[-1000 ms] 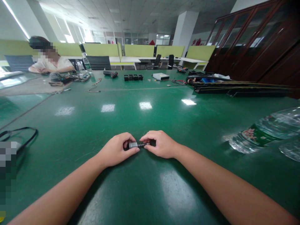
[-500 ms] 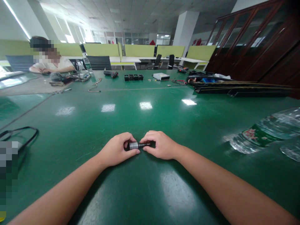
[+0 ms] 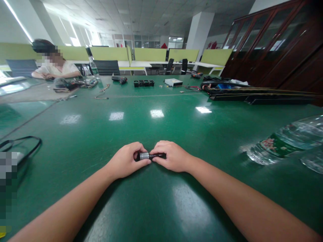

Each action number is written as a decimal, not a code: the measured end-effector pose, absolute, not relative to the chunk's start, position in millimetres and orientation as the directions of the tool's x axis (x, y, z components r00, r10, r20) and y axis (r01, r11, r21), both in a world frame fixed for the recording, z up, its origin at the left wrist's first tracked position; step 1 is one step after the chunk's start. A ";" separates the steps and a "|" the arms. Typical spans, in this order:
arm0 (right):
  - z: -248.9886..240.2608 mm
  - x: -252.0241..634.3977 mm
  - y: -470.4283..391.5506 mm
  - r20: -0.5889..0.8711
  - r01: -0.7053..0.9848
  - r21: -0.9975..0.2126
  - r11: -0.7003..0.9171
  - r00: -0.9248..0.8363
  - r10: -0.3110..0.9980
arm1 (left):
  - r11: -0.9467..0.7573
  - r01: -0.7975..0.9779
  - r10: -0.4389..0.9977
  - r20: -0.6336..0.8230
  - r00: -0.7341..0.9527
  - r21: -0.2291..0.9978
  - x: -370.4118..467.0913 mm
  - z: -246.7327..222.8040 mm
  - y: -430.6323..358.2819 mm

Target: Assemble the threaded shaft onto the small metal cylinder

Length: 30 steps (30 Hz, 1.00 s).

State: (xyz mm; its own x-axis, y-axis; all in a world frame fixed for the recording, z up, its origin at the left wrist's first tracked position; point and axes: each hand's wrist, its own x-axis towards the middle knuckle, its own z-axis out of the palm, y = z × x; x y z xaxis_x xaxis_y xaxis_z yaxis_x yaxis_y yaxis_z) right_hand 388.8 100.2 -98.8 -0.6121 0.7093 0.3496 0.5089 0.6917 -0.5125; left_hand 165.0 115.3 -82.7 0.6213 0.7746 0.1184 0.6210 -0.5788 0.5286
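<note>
A small cylindrical part (image 3: 144, 156), silver with a black end and a thin dark shaft, lies level just above or on the green table (image 3: 156, 131). The fingers and thumb of my left hand (image 3: 127, 159) are closed around its silver body. My right hand (image 3: 174, 156) is closed at the other side, its thumb and fingertips on the dark shaft. Part of the shaft shows in the gap between those fingers. Both hands nearly meet at the middle. The exact kind of part is too small to make out.
Clear plastic bottles with a green label (image 3: 281, 148) lie at the right. A black cable loop (image 3: 32, 141) is at the left edge. Across the table are black fans (image 3: 143, 83), a white box (image 3: 173, 82), black rails (image 3: 264, 94) and a seated person (image 3: 57, 67).
My right fingers have shifted slightly left and closed in around the shaft. More dark material shows between them. My left hand holds almost still.
</note>
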 end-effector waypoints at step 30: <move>-93.5 391.8 100.1 0.310 0.522 -0.561 0.643 -0.587 0.748 | -0.559 0.628 0.779 0.084 0.621 0.541 164.3 -81.6 115.0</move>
